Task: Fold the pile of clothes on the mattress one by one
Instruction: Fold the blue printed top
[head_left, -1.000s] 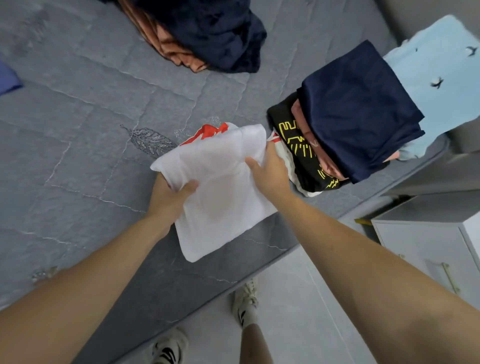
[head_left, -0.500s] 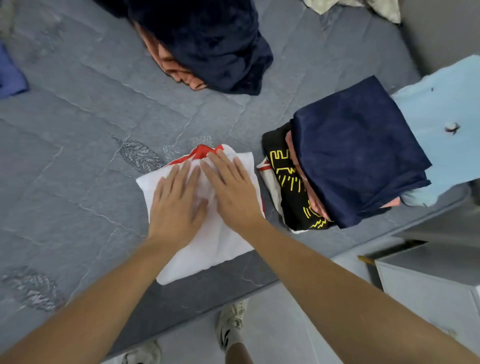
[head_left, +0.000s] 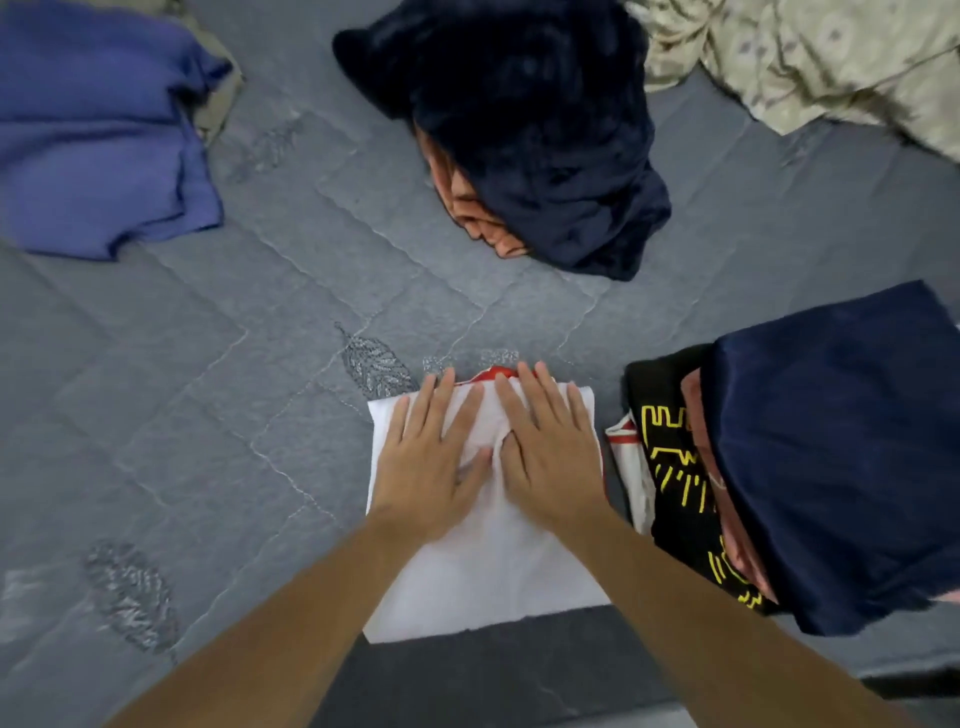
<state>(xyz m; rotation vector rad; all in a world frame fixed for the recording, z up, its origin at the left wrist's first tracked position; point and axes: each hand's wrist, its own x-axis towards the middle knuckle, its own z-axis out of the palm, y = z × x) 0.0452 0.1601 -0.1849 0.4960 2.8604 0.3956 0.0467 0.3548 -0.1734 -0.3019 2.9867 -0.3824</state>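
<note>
A folded white garment (head_left: 483, 577) with a red edge lies flat on the grey quilted mattress (head_left: 218, 415), close to its near edge. My left hand (head_left: 431, 457) and my right hand (head_left: 550, 452) press down on its far half side by side, fingers straight and spread, thumbs touching. To the right stands a stack of folded clothes (head_left: 810, 457): a navy piece on top, pink, black with yellow print and white below. At the far middle lies an unfolded heap (head_left: 535, 135), dark navy over orange cloth.
A crumpled blue-violet garment (head_left: 98, 130) lies at the far left. Pale patterned bedding (head_left: 810, 57) is bunched at the far right corner. The mattress's near edge (head_left: 467, 675) runs just below the white garment.
One second ago both hands held the white garment up by its sides. They laid it on the mattress and have slid flat toward its far edge, pressing it down.
</note>
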